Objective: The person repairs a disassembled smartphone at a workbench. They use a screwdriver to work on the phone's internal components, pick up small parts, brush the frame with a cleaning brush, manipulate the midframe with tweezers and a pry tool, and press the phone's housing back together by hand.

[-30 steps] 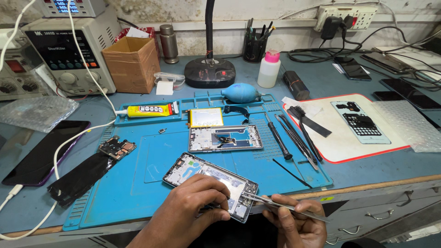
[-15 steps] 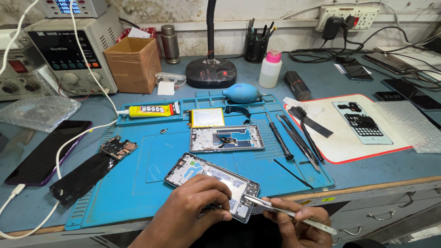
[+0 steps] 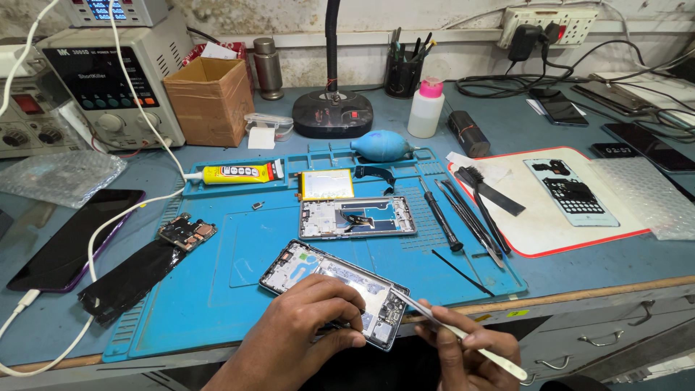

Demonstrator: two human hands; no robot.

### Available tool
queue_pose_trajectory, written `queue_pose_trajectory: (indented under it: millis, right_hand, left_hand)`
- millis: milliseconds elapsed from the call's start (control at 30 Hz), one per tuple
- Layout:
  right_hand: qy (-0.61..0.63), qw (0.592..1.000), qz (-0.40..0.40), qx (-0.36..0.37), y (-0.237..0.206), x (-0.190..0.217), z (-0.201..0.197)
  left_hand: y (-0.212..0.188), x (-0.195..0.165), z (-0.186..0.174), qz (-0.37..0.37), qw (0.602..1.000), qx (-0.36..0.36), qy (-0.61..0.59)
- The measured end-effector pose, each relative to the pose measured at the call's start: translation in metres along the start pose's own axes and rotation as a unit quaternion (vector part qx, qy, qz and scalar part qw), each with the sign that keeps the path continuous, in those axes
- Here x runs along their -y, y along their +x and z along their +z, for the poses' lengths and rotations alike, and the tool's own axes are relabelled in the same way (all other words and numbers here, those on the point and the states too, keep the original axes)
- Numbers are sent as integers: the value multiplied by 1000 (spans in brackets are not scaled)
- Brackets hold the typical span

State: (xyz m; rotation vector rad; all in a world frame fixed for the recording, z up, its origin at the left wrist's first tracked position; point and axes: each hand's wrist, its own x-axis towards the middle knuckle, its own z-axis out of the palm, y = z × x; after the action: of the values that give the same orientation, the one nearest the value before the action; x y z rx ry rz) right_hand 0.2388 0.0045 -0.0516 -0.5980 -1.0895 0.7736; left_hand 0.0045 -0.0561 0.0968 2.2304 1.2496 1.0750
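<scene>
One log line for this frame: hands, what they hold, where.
left hand: steadies opened phone | right hand: holds metal pry tool, tip at phone's lower edge | place: blue work mat

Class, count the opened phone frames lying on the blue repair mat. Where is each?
2. One opened phone frame lies mid-mat; the other frame sits at the mat's near edge under the left hand. None seems hidden.

matt blue rubber mat [image 3: 217, 282] – cardboard box [image 3: 210, 101]
</scene>
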Motion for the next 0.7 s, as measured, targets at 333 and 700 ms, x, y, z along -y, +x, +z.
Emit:
queue_pose_trajectory:
  millis: [333, 700]
  right_hand:
    - [48, 999, 8, -5, 12, 18, 7]
    - [71, 997, 7, -8, 15, 18, 8]
  left_hand:
    - [10, -9, -4, -62, 998, -1, 14]
    - [57, -12, -18, -37, 985, 142, 91]
